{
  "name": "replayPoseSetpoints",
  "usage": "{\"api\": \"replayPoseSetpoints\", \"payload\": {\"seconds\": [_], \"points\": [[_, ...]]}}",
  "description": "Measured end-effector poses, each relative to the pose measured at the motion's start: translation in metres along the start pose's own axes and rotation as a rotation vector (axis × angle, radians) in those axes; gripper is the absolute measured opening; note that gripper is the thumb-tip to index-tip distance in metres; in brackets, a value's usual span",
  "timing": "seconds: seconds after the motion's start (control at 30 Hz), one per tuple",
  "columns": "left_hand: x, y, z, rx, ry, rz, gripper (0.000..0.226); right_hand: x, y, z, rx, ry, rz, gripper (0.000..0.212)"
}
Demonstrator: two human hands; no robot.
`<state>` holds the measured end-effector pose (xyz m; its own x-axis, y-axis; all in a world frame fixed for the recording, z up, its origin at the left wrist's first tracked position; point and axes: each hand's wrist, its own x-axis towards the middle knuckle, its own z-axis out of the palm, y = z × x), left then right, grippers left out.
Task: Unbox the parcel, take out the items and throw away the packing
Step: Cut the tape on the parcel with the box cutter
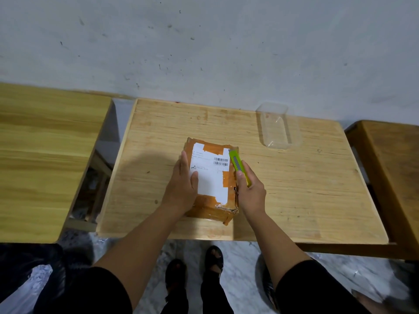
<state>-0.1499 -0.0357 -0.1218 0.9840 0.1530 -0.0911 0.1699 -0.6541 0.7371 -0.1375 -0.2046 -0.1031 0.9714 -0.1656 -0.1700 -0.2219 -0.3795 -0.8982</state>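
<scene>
A pale wooden table (294, 177) fills the middle of the frame, a clear plastic tray (280, 130) at its upper right. At centre lies the parcel (212, 184), a tape-wrapped box with a white label, its long axis running from the near edge up toward the wall. The left hand (182, 183) presses flat on its left side, fingers straight. The right hand (249, 189) grips a green utility knife (238, 165), laid along the parcel's right edge, tip pointing up-frame

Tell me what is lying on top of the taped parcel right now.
On the parcel lies a white shipping label. The left hand presses flat on its left part, and the right hand holds a green utility knife along its right edge. The contents are hidden.
</scene>
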Motion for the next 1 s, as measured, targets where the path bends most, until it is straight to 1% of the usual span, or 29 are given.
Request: {"api": "replayPoseSetpoints", "payload": {"seconds": [0.17,0.23,0.3,0.43,0.57,0.67,0.77,0.87,1.0], "points": [[0.001,-0.002,0.000,-0.004,-0.004,-0.004,0.062,0.007,-0.003,-0.005,-0.073,0.016,-0.021,0.035],[0.001,-0.002,0.000,-0.008,-0.018,-0.009,0.062,0.012,-0.009,-0.013,-0.098,-0.002,-0.050,0.034],[0.002,-0.002,-0.003,-0.004,-0.026,-0.014,0.062,0.020,-0.017,-0.023,-0.126,-0.082,-0.114,0.034],[0.009,0.003,-0.007,0.036,0.036,-0.026,0.058,0.051,-0.037,-0.040,-0.309,-0.361,-0.266,0.039],[0.018,0.006,-0.003,0.058,0.057,-0.051,0.056,0.092,-0.058,-0.035,-0.456,-0.555,-0.354,0.038],[0.020,0.002,0.004,0.022,0.065,-0.077,0.056,0.116,-0.071,-0.028,-0.554,-0.655,-0.412,0.035],[0.020,0.000,0.006,-0.008,0.096,-0.069,0.056,0.136,-0.074,-0.024,-0.596,-0.751,-0.463,0.034],[0.020,0.001,0.008,0.025,0.115,-0.067,0.056,0.151,-0.076,-0.023,-0.596,-0.828,-0.503,0.034],[0.020,0.002,0.010,0.064,0.126,-0.093,0.055,0.165,-0.078,-0.022,-0.628,-0.889,-0.581,0.033]]}}
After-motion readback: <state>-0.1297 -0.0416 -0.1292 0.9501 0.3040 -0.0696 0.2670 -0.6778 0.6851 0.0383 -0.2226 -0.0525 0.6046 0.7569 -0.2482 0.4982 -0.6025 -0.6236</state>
